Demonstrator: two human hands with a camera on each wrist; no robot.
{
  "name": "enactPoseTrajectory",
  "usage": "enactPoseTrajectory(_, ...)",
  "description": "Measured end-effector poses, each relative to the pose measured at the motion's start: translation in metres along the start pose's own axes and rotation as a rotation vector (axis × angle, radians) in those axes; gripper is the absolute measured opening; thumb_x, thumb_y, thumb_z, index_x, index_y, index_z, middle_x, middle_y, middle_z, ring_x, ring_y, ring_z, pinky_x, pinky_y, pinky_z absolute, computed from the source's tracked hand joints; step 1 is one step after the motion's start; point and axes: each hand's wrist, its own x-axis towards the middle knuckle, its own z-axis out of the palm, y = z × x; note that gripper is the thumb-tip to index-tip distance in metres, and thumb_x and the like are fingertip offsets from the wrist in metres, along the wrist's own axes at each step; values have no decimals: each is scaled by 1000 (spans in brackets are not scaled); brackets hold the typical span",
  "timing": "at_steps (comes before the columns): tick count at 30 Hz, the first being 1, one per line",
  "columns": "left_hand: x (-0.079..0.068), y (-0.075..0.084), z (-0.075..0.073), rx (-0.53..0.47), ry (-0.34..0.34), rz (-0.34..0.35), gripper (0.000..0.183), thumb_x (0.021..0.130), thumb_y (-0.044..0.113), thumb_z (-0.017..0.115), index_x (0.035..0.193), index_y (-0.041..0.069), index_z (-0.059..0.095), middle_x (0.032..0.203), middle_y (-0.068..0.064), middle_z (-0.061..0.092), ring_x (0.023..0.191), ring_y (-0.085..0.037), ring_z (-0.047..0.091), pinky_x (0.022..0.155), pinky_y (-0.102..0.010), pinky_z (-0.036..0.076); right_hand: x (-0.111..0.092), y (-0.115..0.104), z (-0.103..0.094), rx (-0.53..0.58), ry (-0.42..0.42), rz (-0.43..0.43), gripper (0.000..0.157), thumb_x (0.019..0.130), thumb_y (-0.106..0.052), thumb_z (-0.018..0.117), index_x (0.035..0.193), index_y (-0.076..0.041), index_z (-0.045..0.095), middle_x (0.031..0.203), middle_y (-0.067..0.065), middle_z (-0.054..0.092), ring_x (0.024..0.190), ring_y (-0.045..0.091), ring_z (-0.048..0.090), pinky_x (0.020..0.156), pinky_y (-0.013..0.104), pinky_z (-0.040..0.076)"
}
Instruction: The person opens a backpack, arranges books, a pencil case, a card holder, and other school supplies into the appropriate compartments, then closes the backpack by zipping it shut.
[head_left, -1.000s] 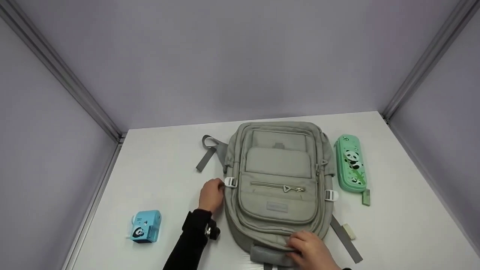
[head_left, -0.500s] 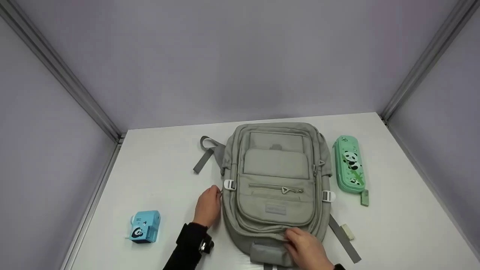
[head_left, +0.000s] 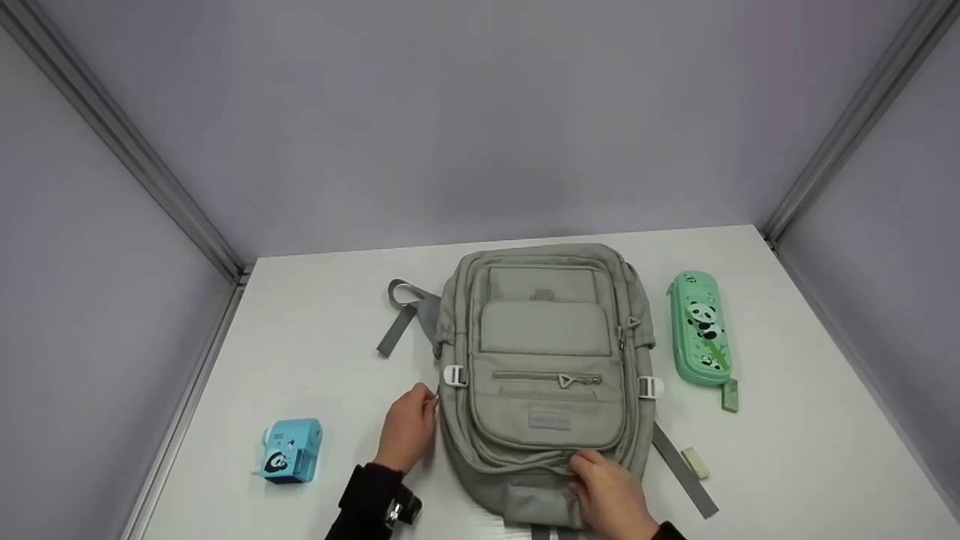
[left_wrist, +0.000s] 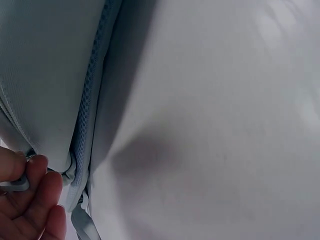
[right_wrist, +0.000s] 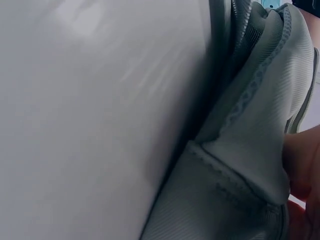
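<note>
Near the middle of the worktop (head_left: 337, 322), a grey-green backpack (head_left: 545, 328) lies front up; smooth pulling likely wants its near edge (head_left: 517, 469) held taut. Its long axis runs near to far, padded loop (head_left: 536, 505) toward the person. Left hand (head_left: 407, 427) pinches an apparent zip pull (left_wrist: 18, 185); right hand (head_left: 611, 495) grips that edge.

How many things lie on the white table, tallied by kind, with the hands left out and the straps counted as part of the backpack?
Backpack: 1
Green pencil case: 1
Blue panda-print box: 1
Small blocks, a green block and a pale block: 2
Total: 5
</note>
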Motion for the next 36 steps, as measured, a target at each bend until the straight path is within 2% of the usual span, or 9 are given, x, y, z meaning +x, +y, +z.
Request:
enactPoseTrajectory(9,-27,9,-13,-17,-33,17,9,94,4,63,87,8,59,78,-4,65,69,-14,60,62,-27,47,2,-1,2,-5,-4,33,17,81,-8,77,85,-17,64,92,-4,64,76,16,65,63,32,51)
enactPoseTrajectory(16,-60,33,-28,-85,-165,-43,8,95,6,61,89,10,60,78,2,63,69,-2,51,61,-21,43,3,-1,5,-24,18,49,18,79,-6,79,85,-16,64,93,-3,64,75,16,66,62,32,51)
enactPoseTrajectory(20,-83,47,-32,-92,-174,-44,11,94,7,64,86,12,58,73,5,59,65,1,45,59,-21,41,2,-2,6,-34,27,57,18,78,-7,79,86,-16,65,95,-4,65,77,16,67,64,33,53)
enactPoseTrajectory(23,-95,55,-28,-83,-109,36,16,90,6,68,82,13,56,67,5,55,61,1,43,56,-21,39,2,-2,7,-38,31,57,18,79,-8,79,86,-16,66,95,-3,66,77,17,67,65,34,53)
enactPoseTrajectory(28,-105,63,-10,-45,49,262,24,80,2,74,79,13,53,61,6,51,55,-2,43,53,-16,34,0,1,7,-19,35,53,18,79,-9,79,87,-17,66,95,-4,66,77,15,67,65,33,53)
enactPoseTrajectory(30,-106,67,-3,-52,62,326,23,79,2,75,79,13,54,61,6,53,54,-1,45,52,-14,34,-2,2,7,0,43,52,18,79,-9,79,88,-18,65,94,-5,66,78,15,67,65,32,52)
enactPoseTrajectory(31,-107,71,0,-66,45,339,22,79,2,74,80,13,55,61,5,54,54,-1,46,52,-14,34,-2,3,7,12,47,52,19,79,-9,79,88,-18,65,94,-5,66,78,14,67,65,32,52)
enactPoseTrajectory(36,-104,97,9,-108,-56,329,19,85,7,72,80,14,55,60,5,55,53,0,46,52,-11,33,-6,4,7,56,73,42,20,80,-8,78,90,-19,65,93,-7,68,80,13,68,67,31,53)
